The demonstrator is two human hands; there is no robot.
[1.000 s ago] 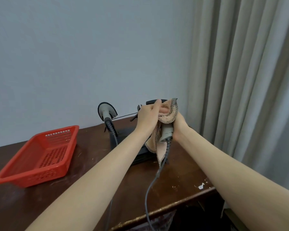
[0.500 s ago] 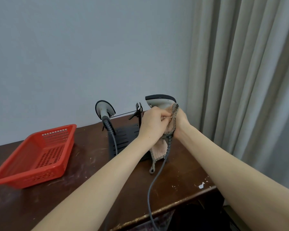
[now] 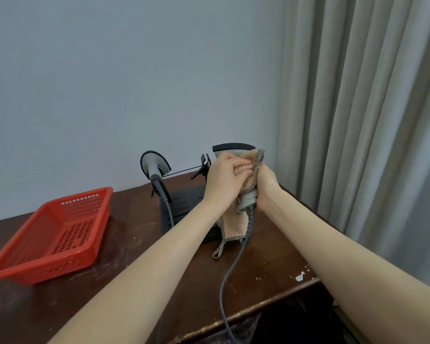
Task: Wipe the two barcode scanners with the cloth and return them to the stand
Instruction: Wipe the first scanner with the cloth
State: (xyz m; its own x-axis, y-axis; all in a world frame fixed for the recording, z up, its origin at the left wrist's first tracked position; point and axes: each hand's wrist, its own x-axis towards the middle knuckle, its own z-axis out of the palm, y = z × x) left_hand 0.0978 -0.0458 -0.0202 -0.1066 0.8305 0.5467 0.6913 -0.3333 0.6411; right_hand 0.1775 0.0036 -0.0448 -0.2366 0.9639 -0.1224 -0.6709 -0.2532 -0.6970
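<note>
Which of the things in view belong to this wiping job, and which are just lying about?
In the job:
held scanner, gripped by the right hand
cloth, pressed on it by the left hand
second scanner, on the stand

Lying about:
red basket
curtain

**No writing to be read**

Standing here, I can make out no word, brand, number or sign on anything. The held scanner [image 3: 230, 148] between the left hand [image 3: 223, 176] and right hand [image 3: 267, 186] shows only plain grey and black casing. The cloth [image 3: 233, 224] bunched there has a checked edging, which is a pattern and not lettering. The second scanner [image 3: 154, 162] left of the hands and the red basket [image 3: 47, 266] further left show no legible marks.
</note>
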